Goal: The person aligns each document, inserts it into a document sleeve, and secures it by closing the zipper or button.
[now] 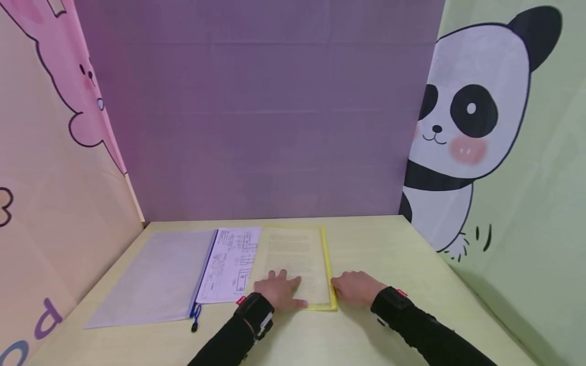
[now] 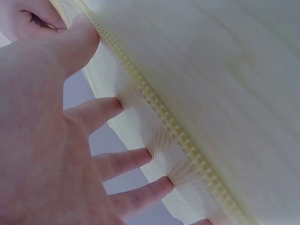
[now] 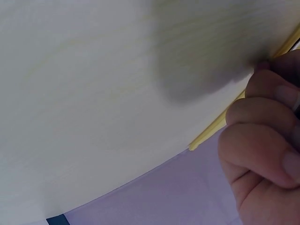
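A clear zip pouch with yellow edges lies flat on the table, a printed sheet showing through it. My left hand rests on its lower part with fingers spread. In the left wrist view, those fingertips press creases into the plastic beside the ribbed yellow edge. At the pouch's right edge, my right hand pinches the yellow strip near the lower corner, its fingers curled. Whatever lies between thumb and forefinger is hidden.
To the left lies a second clear pouch with a blue zip edge and a dark pull on a cord. A sheet of printed diagrams sits between the pouches, partly covered by the yellow one. A purple panel stands behind the table.
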A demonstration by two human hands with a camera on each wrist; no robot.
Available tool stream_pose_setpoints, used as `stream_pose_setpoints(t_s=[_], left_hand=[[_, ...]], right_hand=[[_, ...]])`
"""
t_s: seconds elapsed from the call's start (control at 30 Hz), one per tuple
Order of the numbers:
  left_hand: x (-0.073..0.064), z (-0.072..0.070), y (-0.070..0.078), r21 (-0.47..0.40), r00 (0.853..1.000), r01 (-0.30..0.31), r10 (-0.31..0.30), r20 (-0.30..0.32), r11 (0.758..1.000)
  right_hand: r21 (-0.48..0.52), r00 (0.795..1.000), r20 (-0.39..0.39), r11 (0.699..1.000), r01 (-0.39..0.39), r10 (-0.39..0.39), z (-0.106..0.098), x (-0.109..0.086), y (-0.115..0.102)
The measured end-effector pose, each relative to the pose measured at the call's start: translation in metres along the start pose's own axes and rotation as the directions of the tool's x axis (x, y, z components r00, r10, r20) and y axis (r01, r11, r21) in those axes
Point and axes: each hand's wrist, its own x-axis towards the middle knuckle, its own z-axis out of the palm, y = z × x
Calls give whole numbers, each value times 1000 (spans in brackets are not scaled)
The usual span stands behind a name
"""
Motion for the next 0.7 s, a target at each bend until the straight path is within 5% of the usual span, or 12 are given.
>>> stream_pose_setpoints(t_s=[0.7], left_hand=[[-4,-3,3,-20,1000,-2,2,-7,1000]], right_hand=[[42,997,40,997,60,-61,-2,-12,-1]])
